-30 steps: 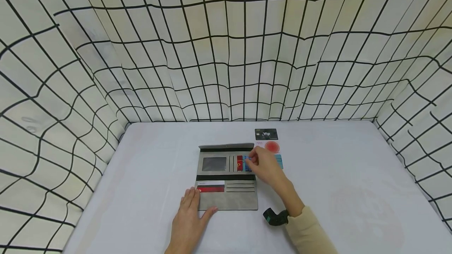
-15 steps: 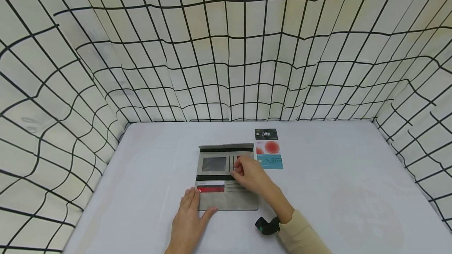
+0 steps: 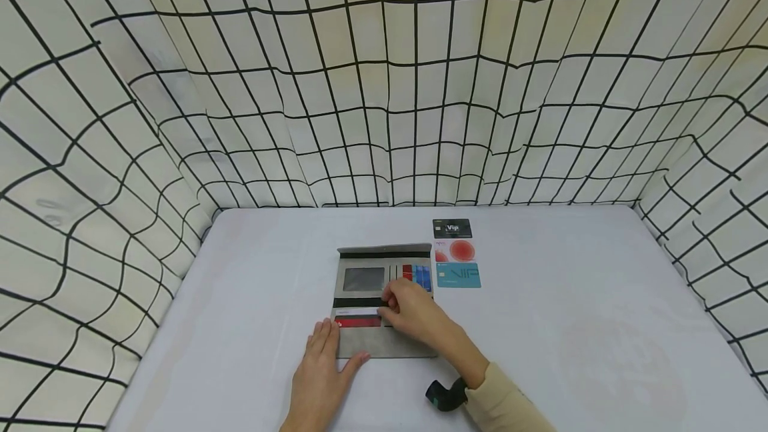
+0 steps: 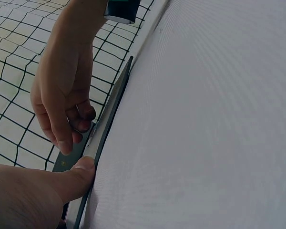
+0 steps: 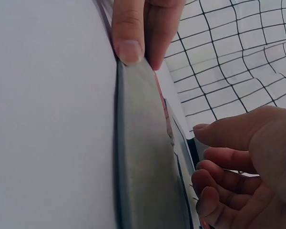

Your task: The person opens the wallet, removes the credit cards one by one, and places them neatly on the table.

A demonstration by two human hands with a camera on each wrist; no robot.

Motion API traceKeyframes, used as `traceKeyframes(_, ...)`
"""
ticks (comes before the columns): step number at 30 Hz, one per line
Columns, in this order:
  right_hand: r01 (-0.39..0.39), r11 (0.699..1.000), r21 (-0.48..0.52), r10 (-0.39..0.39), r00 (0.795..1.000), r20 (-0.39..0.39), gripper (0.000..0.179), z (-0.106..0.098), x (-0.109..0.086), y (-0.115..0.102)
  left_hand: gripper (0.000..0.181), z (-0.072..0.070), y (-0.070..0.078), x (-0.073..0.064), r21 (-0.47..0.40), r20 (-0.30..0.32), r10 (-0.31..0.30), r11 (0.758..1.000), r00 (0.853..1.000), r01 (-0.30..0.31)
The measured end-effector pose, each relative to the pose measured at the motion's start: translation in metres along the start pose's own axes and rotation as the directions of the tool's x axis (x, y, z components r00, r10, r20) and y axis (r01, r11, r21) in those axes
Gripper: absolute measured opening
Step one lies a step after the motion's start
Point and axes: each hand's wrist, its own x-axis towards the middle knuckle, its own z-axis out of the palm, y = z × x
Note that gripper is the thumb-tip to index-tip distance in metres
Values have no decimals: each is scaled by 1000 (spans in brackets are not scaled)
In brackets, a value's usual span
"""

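Observation:
A grey wallet (image 3: 387,344) lies unfolded on the white table, its front edge facing me. My left hand (image 3: 321,372) rests at its lower left corner, thumb (image 5: 131,50) pressing the front edge. My right hand (image 3: 414,312) is over the wallet's middle, beside a white card (image 3: 358,311) and a red card (image 3: 358,321) in the lower left slots. Its fingers are loosely bent, and no object shows between thumb and fingers in the right wrist view. Blue cards (image 3: 423,277) and another red card (image 3: 407,272) sit in the upper right slots, next to a clear window (image 3: 364,279).
Right of the wallet, a black card (image 3: 453,228), a white card with red circles (image 3: 461,250) and a teal card (image 3: 459,275) lie in a column. A black wrist camera (image 3: 446,395) hangs at the right sleeve. Black netting (image 3: 414,119) surrounds the table.
My right hand has moved left and toward me, from the upper right slots to the wallet's middle, uncovering the blue cards and the teal card. My left hand stays put.

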Motion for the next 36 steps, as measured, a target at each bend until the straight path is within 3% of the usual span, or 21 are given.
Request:
traceKeyframes(19,66,985,-158,-54,995,81,14,13,-1,-2,81,-2,0,0,1,-31,41,999,999,-41)
traceKeyframes(30,49,985,-168,-36,996,79,15,14,-5,-8,81,-2,1,0,-10,-24,37,999,999,-37)
traceKeyframes(36,3,994,-110,6,997,80,18,18,-6,-10,81,-1,0,0,-1,-21,25,1000,999,-25)
